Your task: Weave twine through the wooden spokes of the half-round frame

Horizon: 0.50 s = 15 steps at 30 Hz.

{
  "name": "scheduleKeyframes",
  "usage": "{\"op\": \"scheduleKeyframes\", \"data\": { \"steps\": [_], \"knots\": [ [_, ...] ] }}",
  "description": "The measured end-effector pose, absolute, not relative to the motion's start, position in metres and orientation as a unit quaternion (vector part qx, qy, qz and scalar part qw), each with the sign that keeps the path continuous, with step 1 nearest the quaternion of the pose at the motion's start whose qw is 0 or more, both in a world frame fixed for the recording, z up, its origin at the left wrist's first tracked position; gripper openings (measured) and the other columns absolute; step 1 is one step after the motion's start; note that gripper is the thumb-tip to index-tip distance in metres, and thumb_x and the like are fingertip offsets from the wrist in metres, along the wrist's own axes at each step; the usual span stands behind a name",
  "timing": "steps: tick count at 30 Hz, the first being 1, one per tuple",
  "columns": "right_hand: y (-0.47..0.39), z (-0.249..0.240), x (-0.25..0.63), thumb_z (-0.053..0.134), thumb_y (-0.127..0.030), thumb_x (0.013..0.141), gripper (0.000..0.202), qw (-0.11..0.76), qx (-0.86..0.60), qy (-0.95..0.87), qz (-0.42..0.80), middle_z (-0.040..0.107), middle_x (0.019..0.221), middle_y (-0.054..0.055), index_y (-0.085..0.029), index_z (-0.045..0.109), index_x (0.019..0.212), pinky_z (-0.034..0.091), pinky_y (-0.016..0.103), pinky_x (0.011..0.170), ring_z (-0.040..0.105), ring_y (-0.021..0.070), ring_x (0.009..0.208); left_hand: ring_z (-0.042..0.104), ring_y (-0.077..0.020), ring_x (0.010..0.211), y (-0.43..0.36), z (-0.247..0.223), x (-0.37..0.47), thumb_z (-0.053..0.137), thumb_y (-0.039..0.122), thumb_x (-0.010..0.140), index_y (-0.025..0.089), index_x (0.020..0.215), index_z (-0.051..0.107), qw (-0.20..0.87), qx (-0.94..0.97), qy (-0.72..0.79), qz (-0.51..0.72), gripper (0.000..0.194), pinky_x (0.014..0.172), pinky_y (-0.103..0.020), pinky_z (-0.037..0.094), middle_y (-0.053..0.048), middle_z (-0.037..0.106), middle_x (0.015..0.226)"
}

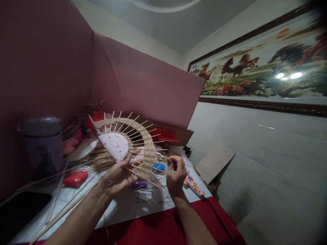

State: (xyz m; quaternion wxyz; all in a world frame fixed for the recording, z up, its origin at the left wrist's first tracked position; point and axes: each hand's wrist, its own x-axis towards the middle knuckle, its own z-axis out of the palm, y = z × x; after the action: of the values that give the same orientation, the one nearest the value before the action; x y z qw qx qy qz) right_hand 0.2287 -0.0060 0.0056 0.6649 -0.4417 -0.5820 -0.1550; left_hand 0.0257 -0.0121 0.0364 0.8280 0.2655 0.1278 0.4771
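Note:
A half-round woven fan is held up above the table, tilted. Thin wooden sticks radiate from its white half-disc centre with small red marks, and a braided tan band crosses them. My left hand grips the fan at the lower edge of the centre, thumb in front and fingers partly hidden behind. At the fan's right side, my right hand is closed with thumb and forefinger pinched by the stick ends. What lies between those fingertips is too small to make out.
On the white tabletop lie a red packet, loose long sticks, a dark flat object and a flower-patterned glue gun with a black cord. A purple lidded container stands left. Pink panels rise behind.

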Motion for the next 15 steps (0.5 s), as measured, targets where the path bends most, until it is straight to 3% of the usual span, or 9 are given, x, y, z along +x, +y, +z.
{"op": "scheduleKeyframes", "data": {
  "steps": [3, 8, 15],
  "knots": [
    [-0.0081, 0.0097, 0.2302, 0.055, -0.023, 0.083, 0.007, 0.654, -0.430, -0.597, -0.174, 0.055, 0.075, 0.002, -0.018, 0.056, 0.077, 0.044, 0.027, 0.066, 0.053, 0.0145, 0.071, 0.066, -0.0280, 0.084, -0.0118, 0.0377, 0.0238, 0.044, 0.023, 0.088, 0.014, 0.111, 0.049, 0.822, 0.267, 0.137, 0.485, 0.025, 0.071, -0.048, 0.054, -0.015, 0.067, 0.095],
    [-0.0114, 0.0112, 0.2288, 0.053, -0.021, 0.084, 0.007, 0.639, -0.433, -0.612, -0.173, 0.055, 0.075, 0.003, -0.020, 0.055, 0.076, 0.043, 0.028, 0.067, 0.052, 0.0157, 0.072, 0.067, -0.0240, 0.078, -0.0117, 0.0375, 0.0223, 0.043, 0.022, 0.088, 0.017, 0.103, 0.052, 0.799, 0.291, 0.144, 0.506, 0.018, 0.071, -0.045, 0.054, -0.012, 0.068, 0.088],
    [-0.0074, 0.0149, 0.2325, 0.052, -0.022, 0.085, 0.009, 0.633, -0.427, -0.639, -0.095, 0.057, 0.077, 0.003, -0.019, 0.057, 0.078, 0.042, 0.029, 0.069, 0.053, 0.0160, 0.074, 0.067, -0.0265, 0.081, -0.0111, 0.0397, 0.0175, 0.046, 0.025, 0.087, 0.016, 0.092, 0.055, 0.817, 0.290, 0.161, 0.473, 0.014, 0.075, -0.051, 0.051, -0.012, 0.068, 0.090]
  ]
}}
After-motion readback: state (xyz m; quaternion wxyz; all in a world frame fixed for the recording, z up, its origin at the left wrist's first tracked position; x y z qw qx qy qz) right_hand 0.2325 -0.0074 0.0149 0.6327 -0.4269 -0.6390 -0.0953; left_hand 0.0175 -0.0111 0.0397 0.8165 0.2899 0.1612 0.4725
